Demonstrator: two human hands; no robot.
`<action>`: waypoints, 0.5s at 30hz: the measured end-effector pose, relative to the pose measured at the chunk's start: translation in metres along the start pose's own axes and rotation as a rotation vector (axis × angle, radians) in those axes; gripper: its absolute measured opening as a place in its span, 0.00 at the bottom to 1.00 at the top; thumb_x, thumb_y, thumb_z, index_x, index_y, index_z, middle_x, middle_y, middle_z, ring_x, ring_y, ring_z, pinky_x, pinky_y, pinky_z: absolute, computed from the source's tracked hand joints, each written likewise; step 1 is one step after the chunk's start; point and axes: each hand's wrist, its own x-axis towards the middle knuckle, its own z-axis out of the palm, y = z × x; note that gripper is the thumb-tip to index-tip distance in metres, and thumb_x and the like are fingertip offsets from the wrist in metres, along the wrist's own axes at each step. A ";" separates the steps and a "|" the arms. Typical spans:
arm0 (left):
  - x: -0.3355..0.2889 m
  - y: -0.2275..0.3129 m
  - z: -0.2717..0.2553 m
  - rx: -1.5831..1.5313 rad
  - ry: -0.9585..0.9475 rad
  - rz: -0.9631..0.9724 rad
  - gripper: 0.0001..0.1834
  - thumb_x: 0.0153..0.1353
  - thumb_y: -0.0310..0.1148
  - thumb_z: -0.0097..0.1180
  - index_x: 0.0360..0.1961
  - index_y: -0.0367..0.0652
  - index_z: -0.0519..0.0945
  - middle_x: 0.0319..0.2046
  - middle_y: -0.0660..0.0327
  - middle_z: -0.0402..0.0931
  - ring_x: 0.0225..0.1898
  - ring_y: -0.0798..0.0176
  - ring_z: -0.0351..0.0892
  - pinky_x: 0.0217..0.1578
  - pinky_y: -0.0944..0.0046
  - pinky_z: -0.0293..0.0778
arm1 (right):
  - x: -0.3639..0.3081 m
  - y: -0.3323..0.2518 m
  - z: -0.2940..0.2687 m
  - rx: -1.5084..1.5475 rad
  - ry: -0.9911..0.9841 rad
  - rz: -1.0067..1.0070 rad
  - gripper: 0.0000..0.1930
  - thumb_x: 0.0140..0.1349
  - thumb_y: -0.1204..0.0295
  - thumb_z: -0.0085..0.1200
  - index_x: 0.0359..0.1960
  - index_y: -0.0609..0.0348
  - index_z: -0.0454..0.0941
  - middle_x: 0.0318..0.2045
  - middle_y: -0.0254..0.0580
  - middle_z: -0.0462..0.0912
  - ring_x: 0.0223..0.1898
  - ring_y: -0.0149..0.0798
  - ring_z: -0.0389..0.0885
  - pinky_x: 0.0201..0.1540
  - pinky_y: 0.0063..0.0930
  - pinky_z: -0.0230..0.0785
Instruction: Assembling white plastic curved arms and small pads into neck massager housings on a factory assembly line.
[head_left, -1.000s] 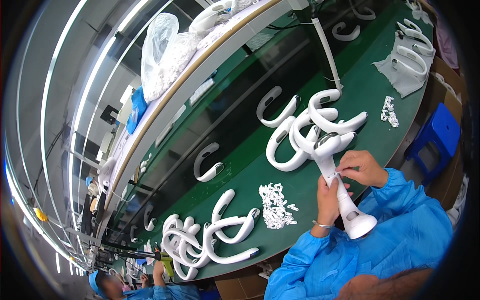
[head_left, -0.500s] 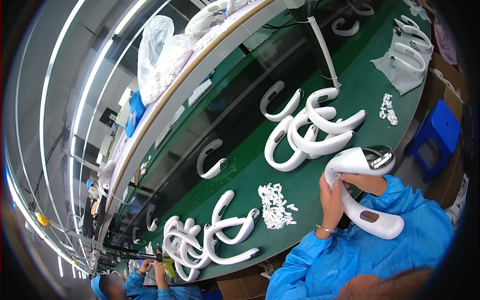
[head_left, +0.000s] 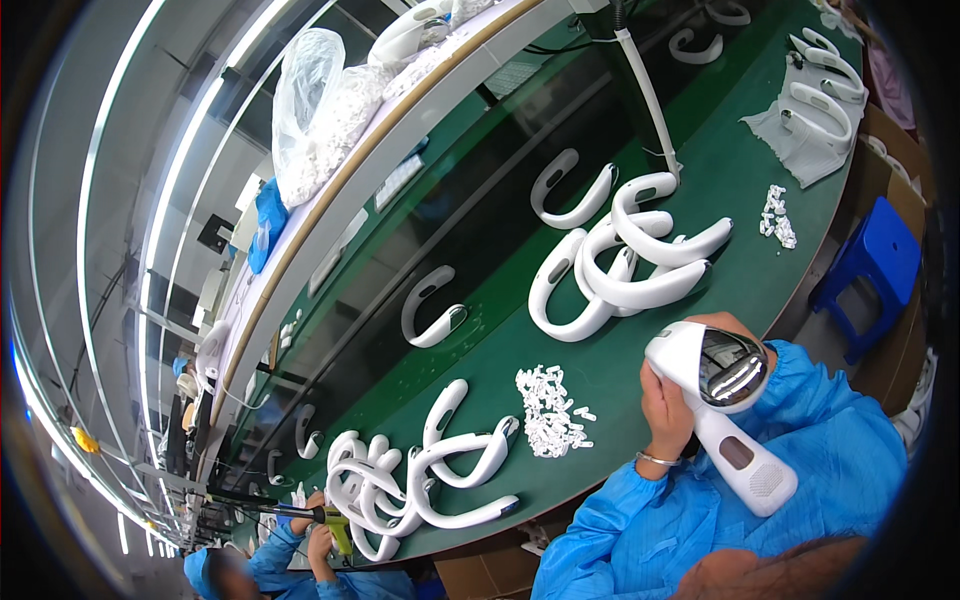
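Over the front edge of the table, I hold a white U-shaped neckband device (head_left: 745, 462) in both hands. It has a glossy mirrored cap at one end and an oval slot and perforated patch on the other arm. My left hand (head_left: 667, 412) is closed round its left side, below the white shell. My right hand (head_left: 727, 322) grips behind the mirrored end, its fingers mostly hidden. To the left lies a heap of small white plastic pieces (head_left: 548, 412). Beyond my hands rests a pile of similar white neckband devices (head_left: 575, 310).
Another pile of neckbands (head_left: 465, 518) lies left on the green table (head_left: 610, 375). More sit on a dark conveyor belt (head_left: 500, 230). At right are a small heap of pieces (head_left: 776, 218), bagged neckbands (head_left: 815, 125) and a blue stool (head_left: 880, 265). A co-worker (head_left: 235, 572) holds a green tool at lower left.
The device has turned in my hands, so its mirrored cap now faces up and its lower arm hangs further down. Neckbands on the belt have shifted slightly to the upper right.
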 end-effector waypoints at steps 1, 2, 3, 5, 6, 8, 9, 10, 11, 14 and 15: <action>0.003 0.004 -0.002 0.019 -0.036 -0.006 0.22 0.67 0.32 0.40 0.59 0.32 0.62 0.49 0.51 0.72 0.48 0.61 0.73 0.49 0.64 0.67 | 0.000 0.007 -0.002 0.029 0.006 -0.001 0.22 0.48 0.77 0.64 0.46 0.65 0.75 0.40 0.39 0.81 0.41 0.29 0.79 0.46 0.24 0.73; 0.009 0.007 0.001 0.033 -0.014 0.030 0.21 0.68 0.32 0.39 0.58 0.32 0.63 0.44 0.53 0.75 0.42 0.63 0.76 0.44 0.66 0.70 | 0.001 0.014 -0.003 0.059 0.012 -0.005 0.22 0.48 0.77 0.64 0.46 0.65 0.75 0.40 0.39 0.82 0.40 0.28 0.78 0.45 0.23 0.72; 0.013 0.013 0.000 0.066 -0.026 0.007 0.20 0.68 0.32 0.39 0.57 0.32 0.64 0.40 0.54 0.76 0.38 0.64 0.77 0.40 0.67 0.72 | 0.000 0.024 0.001 0.258 0.114 0.054 0.20 0.48 0.77 0.64 0.44 0.65 0.76 0.38 0.39 0.82 0.38 0.28 0.78 0.44 0.22 0.71; 0.021 0.024 -0.002 0.105 -0.026 -0.017 0.19 0.68 0.32 0.39 0.56 0.32 0.64 0.37 0.56 0.77 0.34 0.66 0.78 0.36 0.68 0.73 | 0.008 0.030 0.012 0.385 0.221 0.102 0.17 0.49 0.77 0.62 0.42 0.65 0.77 0.36 0.39 0.82 0.36 0.28 0.78 0.41 0.22 0.72; 0.025 0.025 -0.003 0.081 -0.027 -0.069 0.17 0.68 0.31 0.39 0.54 0.33 0.65 0.39 0.55 0.76 0.37 0.65 0.77 0.40 0.67 0.73 | 0.012 0.031 0.013 0.269 0.223 0.064 0.15 0.51 0.76 0.61 0.42 0.65 0.77 0.35 0.39 0.83 0.34 0.28 0.79 0.39 0.22 0.72; 0.036 0.018 -0.008 -0.175 -0.053 -0.315 0.13 0.68 0.32 0.40 0.48 0.35 0.69 0.35 0.54 0.77 0.32 0.63 0.79 0.34 0.64 0.77 | 0.016 0.028 0.013 0.236 0.242 0.272 0.13 0.54 0.76 0.58 0.42 0.65 0.77 0.31 0.38 0.82 0.28 0.26 0.78 0.32 0.20 0.71; 0.048 0.019 -0.012 -0.228 -0.059 -0.430 0.13 0.68 0.34 0.39 0.46 0.36 0.69 0.33 0.54 0.77 0.28 0.62 0.79 0.30 0.63 0.78 | 0.023 0.011 0.009 0.243 0.173 0.292 0.13 0.55 0.77 0.56 0.42 0.67 0.77 0.28 0.36 0.82 0.23 0.23 0.76 0.28 0.18 0.70; 0.063 0.029 -0.019 -0.274 -0.049 -0.533 0.13 0.69 0.35 0.39 0.44 0.36 0.69 0.30 0.53 0.76 0.25 0.61 0.79 0.25 0.62 0.78 | 0.027 0.008 0.006 0.238 0.166 0.286 0.13 0.55 0.77 0.56 0.42 0.67 0.77 0.28 0.36 0.82 0.23 0.23 0.76 0.28 0.18 0.70; 0.081 0.028 -0.027 -0.284 -0.016 -0.534 0.14 0.69 0.36 0.39 0.42 0.34 0.69 0.29 0.52 0.76 0.24 0.60 0.79 0.25 0.62 0.78 | 0.026 0.011 -0.002 0.105 0.228 0.194 0.13 0.55 0.78 0.56 0.43 0.67 0.76 0.28 0.36 0.82 0.24 0.24 0.76 0.29 0.18 0.70; 0.166 -0.003 -0.079 -0.498 -0.049 -0.512 0.22 0.66 0.46 0.46 0.38 0.32 0.71 0.26 0.51 0.76 0.20 0.57 0.77 0.23 0.61 0.76 | 0.013 0.015 -0.049 -0.093 0.400 0.052 0.15 0.55 0.81 0.50 0.46 0.65 0.75 0.37 0.44 0.82 0.31 0.30 0.81 0.32 0.21 0.72; 0.198 0.000 -0.108 -0.369 0.035 -0.514 0.22 0.64 0.48 0.48 0.39 0.35 0.71 0.25 0.52 0.76 0.20 0.56 0.77 0.22 0.59 0.76 | 0.028 -0.001 -0.055 0.025 0.443 0.107 0.13 0.55 0.82 0.52 0.43 0.69 0.75 0.34 0.45 0.83 0.29 0.29 0.80 0.33 0.22 0.73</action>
